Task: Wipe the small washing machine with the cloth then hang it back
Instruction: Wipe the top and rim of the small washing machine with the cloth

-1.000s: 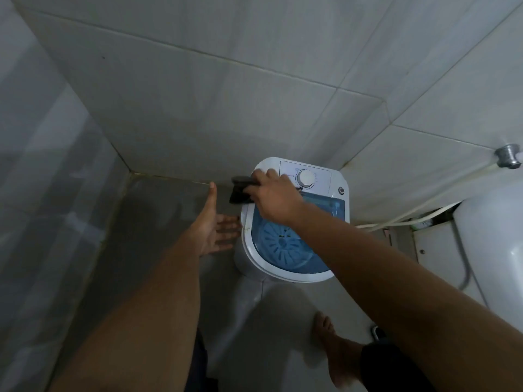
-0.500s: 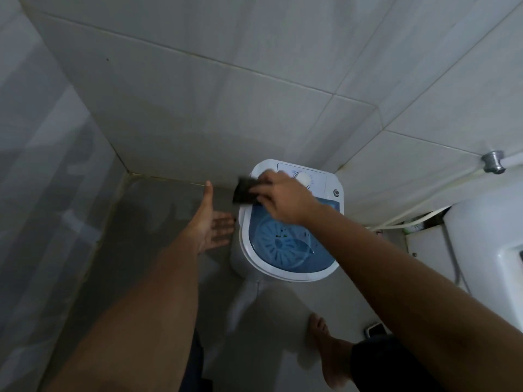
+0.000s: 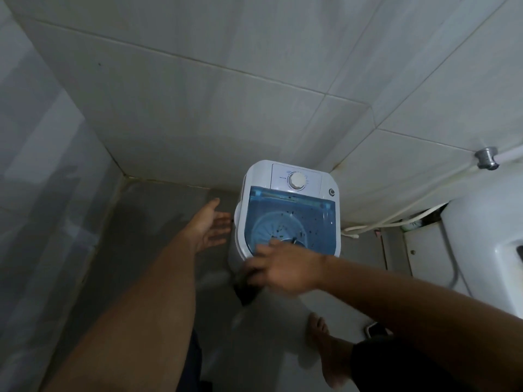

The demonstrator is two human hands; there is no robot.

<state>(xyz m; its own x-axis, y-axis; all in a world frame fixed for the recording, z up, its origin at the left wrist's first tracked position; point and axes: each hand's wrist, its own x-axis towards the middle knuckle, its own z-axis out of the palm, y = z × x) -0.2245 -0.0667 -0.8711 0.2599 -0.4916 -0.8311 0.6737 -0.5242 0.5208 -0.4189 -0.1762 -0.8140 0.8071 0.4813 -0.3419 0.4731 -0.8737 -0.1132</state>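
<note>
The small white washing machine (image 3: 285, 176) with a clear blue lid and a round dial stands on the floor in the corner of the tiled walls. My right hand (image 3: 283, 271) presses a dark cloth (image 3: 245, 288) against the machine's near left rim; the cloth hangs below the hand and is blurred. My left hand (image 3: 208, 224) is held flat with fingers spread, just left of the machine's side, holding nothing.
A white toilet or basin body (image 3: 481, 250) fills the right side, with a white hose (image 3: 396, 219) running along the wall to a metal fitting (image 3: 486, 158). A bare foot (image 3: 325, 343) stands on the grey floor below the machine. Tiled walls close in left and behind.
My right hand has swept the cloth from the machine's far left corner by the dial down to its near left rim. The left hand has stayed beside the machine.
</note>
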